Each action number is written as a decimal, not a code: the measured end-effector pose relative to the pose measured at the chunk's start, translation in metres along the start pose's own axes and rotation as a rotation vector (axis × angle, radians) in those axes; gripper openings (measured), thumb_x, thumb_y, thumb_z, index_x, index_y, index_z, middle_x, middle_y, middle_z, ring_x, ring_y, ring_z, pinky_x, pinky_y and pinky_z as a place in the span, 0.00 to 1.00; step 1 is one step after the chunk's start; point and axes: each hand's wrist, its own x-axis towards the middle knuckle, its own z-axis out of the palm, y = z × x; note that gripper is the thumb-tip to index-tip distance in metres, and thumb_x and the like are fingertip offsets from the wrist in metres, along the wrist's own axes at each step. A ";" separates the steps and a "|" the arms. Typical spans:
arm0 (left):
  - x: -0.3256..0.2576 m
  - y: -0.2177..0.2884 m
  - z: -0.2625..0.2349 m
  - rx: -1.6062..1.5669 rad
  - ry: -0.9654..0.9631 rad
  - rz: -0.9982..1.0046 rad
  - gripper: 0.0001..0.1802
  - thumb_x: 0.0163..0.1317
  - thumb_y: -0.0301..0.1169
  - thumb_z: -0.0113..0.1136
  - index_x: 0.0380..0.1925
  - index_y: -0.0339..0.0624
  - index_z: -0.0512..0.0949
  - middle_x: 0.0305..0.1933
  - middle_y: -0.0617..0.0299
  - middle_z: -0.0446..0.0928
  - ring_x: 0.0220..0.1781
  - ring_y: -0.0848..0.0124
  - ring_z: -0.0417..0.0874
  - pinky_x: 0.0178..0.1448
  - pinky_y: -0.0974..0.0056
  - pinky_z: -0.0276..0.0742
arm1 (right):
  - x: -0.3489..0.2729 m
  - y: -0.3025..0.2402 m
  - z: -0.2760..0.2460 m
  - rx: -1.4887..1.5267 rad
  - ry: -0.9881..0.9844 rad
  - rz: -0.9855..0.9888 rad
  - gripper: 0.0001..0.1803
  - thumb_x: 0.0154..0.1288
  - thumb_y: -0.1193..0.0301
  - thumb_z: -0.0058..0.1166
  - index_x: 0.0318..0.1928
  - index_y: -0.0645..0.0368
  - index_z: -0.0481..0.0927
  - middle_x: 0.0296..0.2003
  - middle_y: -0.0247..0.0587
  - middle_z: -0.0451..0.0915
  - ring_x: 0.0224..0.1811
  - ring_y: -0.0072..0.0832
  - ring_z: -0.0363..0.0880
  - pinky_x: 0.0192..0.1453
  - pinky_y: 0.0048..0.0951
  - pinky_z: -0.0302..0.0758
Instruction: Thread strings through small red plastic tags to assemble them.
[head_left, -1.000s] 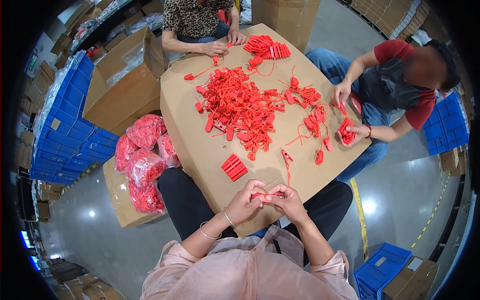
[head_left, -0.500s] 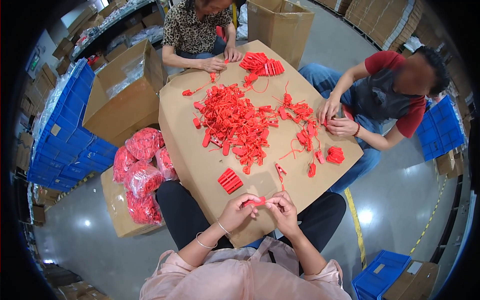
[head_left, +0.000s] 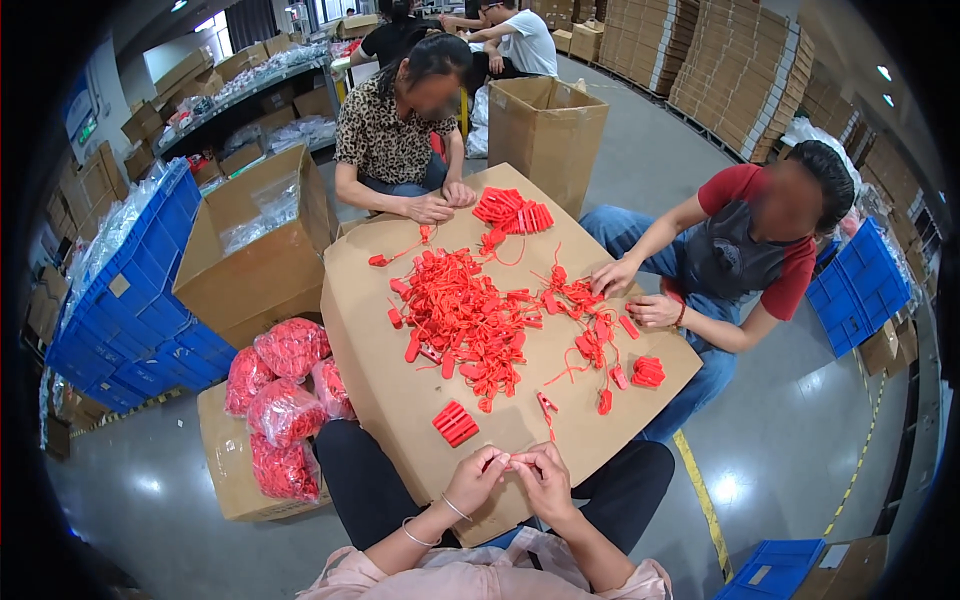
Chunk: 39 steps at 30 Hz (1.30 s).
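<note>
Your left hand (head_left: 478, 478) and right hand (head_left: 540, 476) meet fingertip to fingertip at the cardboard counter's (head_left: 400, 400) near edge, pinching something too small to identify. Keep both pinches firm, clear of the red stack (head_left: 455, 423) just beyond.

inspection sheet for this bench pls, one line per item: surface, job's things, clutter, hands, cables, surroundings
Surface: cardboard sheet used as a table, resting on the person's knees.
Job's things: heap of red plastic tags mid-sheet; small red stack near the hands; neat red stack at the far edge.
Clutter: loose red tags scattered to the right.
Hands: left hand and right hand meet at the near edge, fingers pinching something too small to tell.
Cables: nothing seen.
Surroundings: two co-workers seated at the sheet; bagged red tags in a carton; blue crates; open cardboard box.
</note>
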 end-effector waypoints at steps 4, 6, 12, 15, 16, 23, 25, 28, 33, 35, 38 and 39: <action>-0.005 0.008 0.001 0.327 0.100 0.166 0.09 0.61 0.31 0.49 0.27 0.36 0.72 0.23 0.58 0.69 0.25 0.68 0.72 0.31 0.66 0.67 | -0.001 -0.012 -0.006 -0.150 -0.035 -0.041 0.06 0.53 0.74 0.59 0.33 0.60 0.79 0.26 0.38 0.71 0.25 0.26 0.75 0.27 0.27 0.73; -0.005 0.011 0.001 0.405 0.129 0.238 0.09 0.60 0.31 0.50 0.27 0.36 0.72 0.23 0.55 0.69 0.25 0.63 0.72 0.31 0.63 0.67 | 0.000 -0.012 -0.008 -0.177 -0.033 -0.071 0.06 0.52 0.75 0.59 0.32 0.58 0.80 0.24 0.36 0.70 0.22 0.24 0.72 0.25 0.25 0.70; -0.010 0.014 -0.001 0.564 0.159 0.318 0.09 0.59 0.31 0.51 0.25 0.36 0.71 0.25 0.52 0.70 0.28 0.57 0.73 0.33 0.59 0.68 | 0.000 -0.017 -0.011 -0.321 -0.064 -0.183 0.05 0.50 0.73 0.60 0.30 0.56 0.80 0.22 0.36 0.70 0.19 0.25 0.71 0.22 0.25 0.69; -0.011 0.012 -0.001 0.612 0.184 0.322 0.09 0.58 0.32 0.51 0.24 0.37 0.71 0.24 0.52 0.69 0.26 0.57 0.73 0.31 0.59 0.68 | -0.004 -0.014 -0.011 -0.358 -0.088 -0.182 0.05 0.51 0.71 0.59 0.30 0.56 0.80 0.24 0.36 0.71 0.20 0.29 0.74 0.23 0.28 0.71; -0.012 0.011 0.000 0.628 0.183 0.313 0.10 0.58 0.32 0.52 0.23 0.37 0.71 0.24 0.52 0.70 0.26 0.57 0.73 0.30 0.59 0.68 | -0.006 -0.012 -0.012 -0.377 -0.104 -0.163 0.05 0.52 0.70 0.59 0.30 0.55 0.79 0.25 0.36 0.72 0.22 0.31 0.75 0.24 0.31 0.72; -0.012 0.007 -0.003 0.616 0.158 0.246 0.11 0.57 0.34 0.54 0.22 0.38 0.73 0.22 0.53 0.70 0.24 0.61 0.74 0.28 0.62 0.68 | -0.007 -0.020 -0.012 -0.369 -0.112 -0.160 0.04 0.51 0.73 0.59 0.30 0.57 0.79 0.24 0.37 0.72 0.22 0.27 0.75 0.25 0.26 0.72; -0.012 -0.003 -0.004 0.512 0.141 0.177 0.11 0.58 0.34 0.53 0.24 0.37 0.74 0.22 0.56 0.72 0.24 0.66 0.74 0.28 0.65 0.68 | -0.009 -0.019 -0.012 -0.351 -0.098 -0.159 0.04 0.51 0.74 0.59 0.30 0.58 0.79 0.24 0.37 0.72 0.22 0.27 0.74 0.25 0.26 0.72; -0.009 -0.010 -0.009 0.201 0.147 0.039 0.12 0.60 0.34 0.53 0.27 0.36 0.76 0.24 0.62 0.75 0.26 0.75 0.74 0.31 0.71 0.68 | -0.011 -0.016 -0.012 -0.299 -0.079 -0.132 0.04 0.50 0.74 0.58 0.29 0.58 0.79 0.24 0.37 0.71 0.21 0.27 0.73 0.25 0.26 0.70; -0.008 0.000 -0.017 -0.206 0.145 -0.117 0.09 0.61 0.30 0.53 0.34 0.35 0.77 0.31 0.68 0.77 0.34 0.81 0.74 0.39 0.75 0.70 | -0.016 -0.023 -0.013 -0.177 -0.045 -0.020 0.04 0.50 0.75 0.58 0.28 0.60 0.78 0.23 0.37 0.71 0.21 0.25 0.71 0.25 0.24 0.68; -0.009 -0.002 -0.020 -0.390 0.095 -0.148 0.13 0.59 0.26 0.54 0.43 0.35 0.73 0.34 0.64 0.76 0.37 0.79 0.76 0.41 0.74 0.72 | -0.020 -0.022 -0.012 -0.150 -0.039 -0.020 0.04 0.50 0.76 0.58 0.28 0.61 0.78 0.23 0.36 0.70 0.21 0.23 0.70 0.25 0.22 0.67; -0.009 0.007 -0.020 -0.610 0.022 -0.255 0.16 0.58 0.24 0.54 0.48 0.34 0.69 0.37 0.61 0.76 0.38 0.75 0.78 0.44 0.71 0.75 | -0.018 -0.024 -0.015 -0.177 -0.084 -0.018 0.03 0.51 0.76 0.57 0.28 0.60 0.77 0.24 0.38 0.72 0.24 0.27 0.74 0.27 0.24 0.72; -0.007 0.007 -0.022 -0.615 0.031 -0.275 0.16 0.58 0.24 0.54 0.48 0.34 0.69 0.37 0.61 0.76 0.38 0.75 0.78 0.44 0.71 0.75 | -0.017 -0.024 -0.015 -0.173 -0.094 0.001 0.03 0.51 0.76 0.57 0.28 0.60 0.77 0.24 0.38 0.72 0.24 0.27 0.74 0.27 0.24 0.72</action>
